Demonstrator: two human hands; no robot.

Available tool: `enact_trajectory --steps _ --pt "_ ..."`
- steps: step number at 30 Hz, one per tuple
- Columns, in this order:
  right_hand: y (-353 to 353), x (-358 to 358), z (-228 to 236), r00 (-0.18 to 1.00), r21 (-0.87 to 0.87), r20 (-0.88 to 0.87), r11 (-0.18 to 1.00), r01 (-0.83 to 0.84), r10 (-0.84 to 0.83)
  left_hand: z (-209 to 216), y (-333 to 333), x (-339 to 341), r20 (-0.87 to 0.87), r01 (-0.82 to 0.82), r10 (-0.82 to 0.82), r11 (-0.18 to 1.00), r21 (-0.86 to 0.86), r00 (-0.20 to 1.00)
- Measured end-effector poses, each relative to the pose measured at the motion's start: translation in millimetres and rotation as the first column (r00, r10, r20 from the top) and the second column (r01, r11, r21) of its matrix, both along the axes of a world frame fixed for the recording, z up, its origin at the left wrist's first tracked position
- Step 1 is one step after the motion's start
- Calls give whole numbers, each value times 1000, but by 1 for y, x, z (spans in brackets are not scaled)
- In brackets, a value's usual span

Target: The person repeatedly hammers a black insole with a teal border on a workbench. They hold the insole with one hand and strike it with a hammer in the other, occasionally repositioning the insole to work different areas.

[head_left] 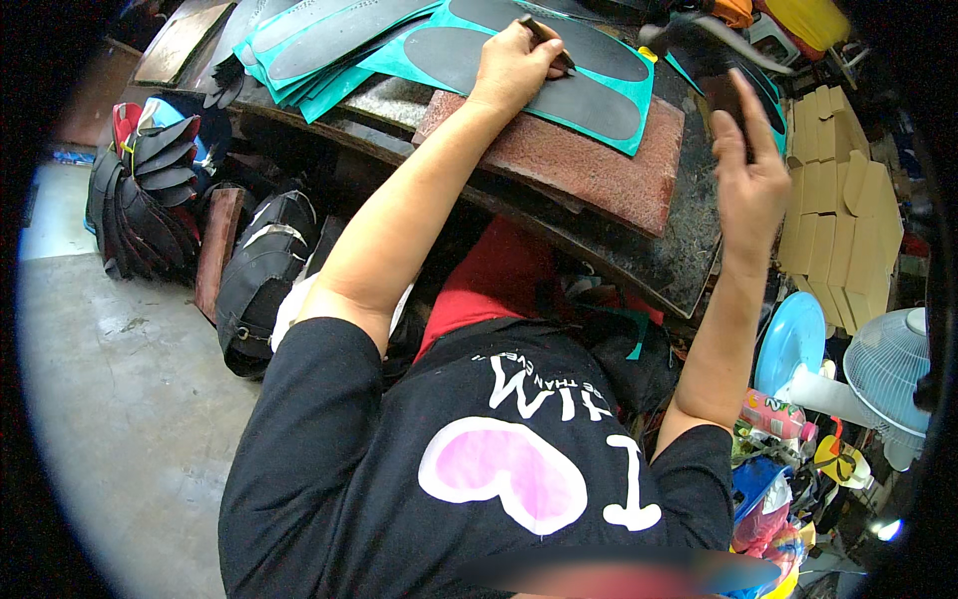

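Pinching a slim dark tool (566, 63) between thumb and fingertips, our left hand (519, 68) sits at the far side of the work, fingers clamped together on it. The tip points down at a green sheet (645, 96) with long grey sole shapes (589, 105) on it, though we can't tell if it's actually touching. Over to the right, our right hand (750, 178) is up in the air beside the sheet, fingers clamped on a dark brown object (720, 92); it's pretty blurred, so we can't make out its full shape. Under the near part of the sheet there's a speckled reddish slab (639, 190), lying on our dark, worn table (689, 265). More green sheets (329, 95) are piled just left of it, and a flat wooden board (185, 45) lies at the table's far left. Down on the left we've got a fanned-out bundle of black pieces (165, 190) near a strapped black bundle (264, 280). Off to the right: cardboard boxes (833, 215), then nearer to us a white fan (888, 364) and a pink bottle (773, 414).
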State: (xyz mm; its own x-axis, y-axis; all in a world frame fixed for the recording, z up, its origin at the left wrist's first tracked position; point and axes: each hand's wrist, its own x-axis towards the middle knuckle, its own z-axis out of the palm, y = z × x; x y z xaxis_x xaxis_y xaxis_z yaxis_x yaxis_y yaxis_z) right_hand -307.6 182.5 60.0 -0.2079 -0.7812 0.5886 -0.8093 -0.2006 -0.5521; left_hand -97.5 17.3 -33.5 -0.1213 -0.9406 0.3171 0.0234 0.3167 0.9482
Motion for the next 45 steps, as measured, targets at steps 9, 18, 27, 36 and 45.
enact_trajectory --steps 9,18,27,36,45 --pt "-6 27 -3 969 -134 -238 986 -99 65 2 18 -16 525 85 346 770 -633 778" --pt "20 4 -51 969 335 -214 922 194 -126 17 6 9 -386 337 -269 933 122 883" --pt "18 8 -42 957 423 -256 875 236 -135 21 -41 31 -132 -371 353 915 -158 926" --pt "19 10 -42 939 383 -321 891 245 -120 3 -20 40 205 -84 96 994 -68 974" --pt "20 13 -36 937 462 -325 842 278 -131 8 -10 34 228 -71 116 978 -196 967"
